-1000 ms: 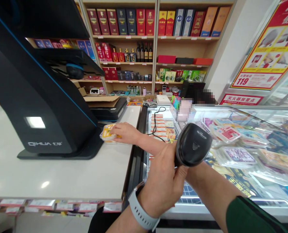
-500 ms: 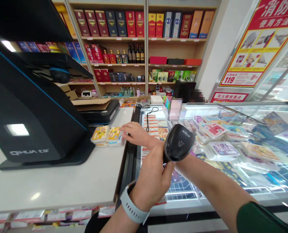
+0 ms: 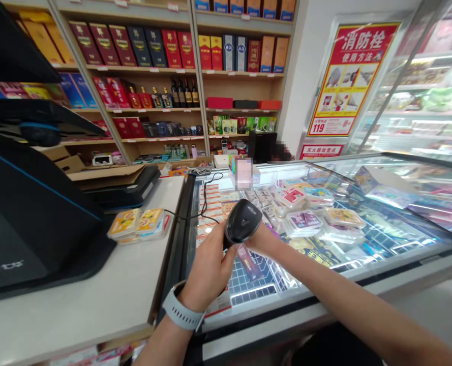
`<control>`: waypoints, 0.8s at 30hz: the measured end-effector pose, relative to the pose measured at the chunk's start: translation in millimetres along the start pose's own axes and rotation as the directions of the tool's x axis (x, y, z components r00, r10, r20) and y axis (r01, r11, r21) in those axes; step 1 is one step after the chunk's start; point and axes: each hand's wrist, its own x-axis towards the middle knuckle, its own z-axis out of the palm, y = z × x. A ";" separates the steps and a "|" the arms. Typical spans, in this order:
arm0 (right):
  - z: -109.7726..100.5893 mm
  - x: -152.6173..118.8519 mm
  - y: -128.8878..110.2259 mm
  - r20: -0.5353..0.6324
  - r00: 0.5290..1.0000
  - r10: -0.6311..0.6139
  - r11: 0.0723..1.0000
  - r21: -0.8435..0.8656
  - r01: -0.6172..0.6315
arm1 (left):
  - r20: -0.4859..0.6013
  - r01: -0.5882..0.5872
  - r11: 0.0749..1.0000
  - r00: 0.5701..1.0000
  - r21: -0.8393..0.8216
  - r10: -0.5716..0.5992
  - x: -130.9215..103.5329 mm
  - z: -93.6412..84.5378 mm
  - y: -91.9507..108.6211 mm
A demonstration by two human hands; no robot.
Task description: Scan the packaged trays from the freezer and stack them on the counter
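Note:
My left hand (image 3: pixel 212 262), with a pale watch band at the wrist, grips the handle of a black barcode scanner (image 3: pixel 244 222) over the glass-topped freezer. My right hand (image 3: pixel 261 238) is behind the scanner; its fingers are hidden, so I cannot tell whether it touches the scanner. A black cable (image 3: pixel 187 217) runs across the freezer's edge onto the counter. Several packs with yellow lids (image 3: pixel 151 222) lie on the counter beside the monitor stand. Other clear packs, one with a purple label (image 3: pixel 304 222), rest in a group on the freezer.
The freezer (image 3: pixel 287 300) adjoins the white counter (image 3: pixel 96 300). A large dark checkout machine (image 3: pixel 38 213) stands at the left. Flattened cardboard (image 3: pixel 107 175) lies on a black device. Behind are shelves of boxes and bottles (image 3: pixel 183 94), and a person's head (image 3: pixel 281 151) is partly visible.
My right hand has drawn back from the yellow packs on the counter to behind the scanner. The view has turned right. My left hand still holds the scanner.

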 end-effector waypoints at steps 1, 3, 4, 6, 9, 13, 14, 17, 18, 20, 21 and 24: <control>-8.3 -10.2 -3.8 0.017 1.000 -0.019 0.995 -0.098 0.021 | 0.004 0.000 1.000 1.000 0.012 -0.001 0.2 1.3 -0.4; -25.1 -30.5 -11.0 0.054 0.997 -0.052 0.953 -0.294 0.065 | 0.018 -0.004 1.000 1.000 0.028 0.003 0.7 3.8 -1.4; -33.3 -40.3 -14.1 0.052 0.997 -0.055 0.932 -0.357 0.070 | 0.023 -0.007 0.999 1.000 0.035 0.006 1.0 4.9 -1.9; -48.4 -58.4 -19.0 0.011 0.998 -0.061 0.899 -0.434 0.060 | 0.027 -0.017 0.999 1.000 0.047 0.015 1.3 6.6 -2.8; -69.0 -79.6 -21.4 -0.109 0.992 -0.068 0.857 -0.515 0.002 | 0.040 -0.023 0.997 0.999 0.076 0.020 1.1 8.1 -4.2; -96.4 -93.5 -13.3 -0.283 0.959 -0.015 0.790 -0.592 -0.162 | 0.063 -0.030 0.995 0.998 0.094 0.024 0.4 9.7 -7.9; -103.1 -94.5 -9.5 -0.312 0.950 -0.008 0.771 -0.607 -0.193 | 0.064 -0.031 0.995 0.998 0.095 0.025 0.3 10.1 -9.1; -120.6 -92.5 3.0 -0.363 0.932 -0.002 0.722 -0.646 -0.250 | 0.062 -0.035 0.995 0.998 0.089 0.029 -0.3 11.3 -11.9; -124.9 -90.5 7.0 -0.369 0.929 0.008 0.708 -0.654 -0.266 | 0.062 -0.036 0.996 0.998 0.085 0.031 -0.5 11.5 -12.5; -130.8 -84.7 14.0 -0.371 0.928 0.042 0.686 -0.665 -0.297 | 0.060 -0.034 0.996 0.998 0.077 0.029 -0.7 11.9 -13.2; -132.5 -81.0 17.1 -0.371 0.926 0.065 0.673 -0.669 -0.316 | 0.061 -0.031 0.997 0.998 0.074 0.027 -0.8 12.0 -13.3; -134.5 -67.6 25.6 -0.377 0.915 0.146 0.620 -0.686 -0.381 | 0.056 -0.026 0.998 0.998 0.066 0.022 -0.4 11.9 -13.1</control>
